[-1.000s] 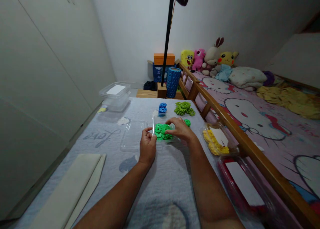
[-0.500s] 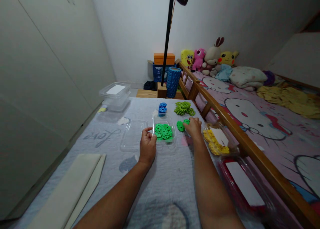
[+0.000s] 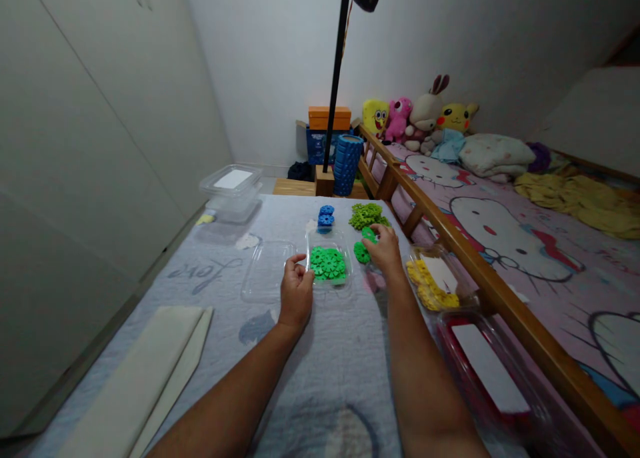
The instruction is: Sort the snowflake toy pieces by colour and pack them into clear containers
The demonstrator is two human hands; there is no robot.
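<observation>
A clear plastic box (image 3: 349,243) stands mid-table with a pile of green notched plastic discs (image 3: 327,263) in it. At its left wall, my left hand (image 3: 297,288) grips the side with fingers curled. To the right of the box, my right hand (image 3: 386,250) pinches a green disc (image 3: 369,234), raised and tilted. Another green disc (image 3: 361,252) is just below it on the cloth. Blue discs (image 3: 326,219) sit behind the box, and a heap of yellow-green pieces (image 3: 367,215) lies behind my right hand.
A clear lid (image 3: 270,245) lies left of the box. Stacked clear containers (image 3: 233,190) stand at the back left. Along the wooden bed rail (image 3: 450,235) are a box of yellow pieces (image 3: 430,291) and a red-filled box (image 3: 450,351). Folded pale material (image 3: 135,371) lies front left.
My right hand has lifted a green disc slightly up and to the left, away from the one beside it. My left hand has stayed at the box.
</observation>
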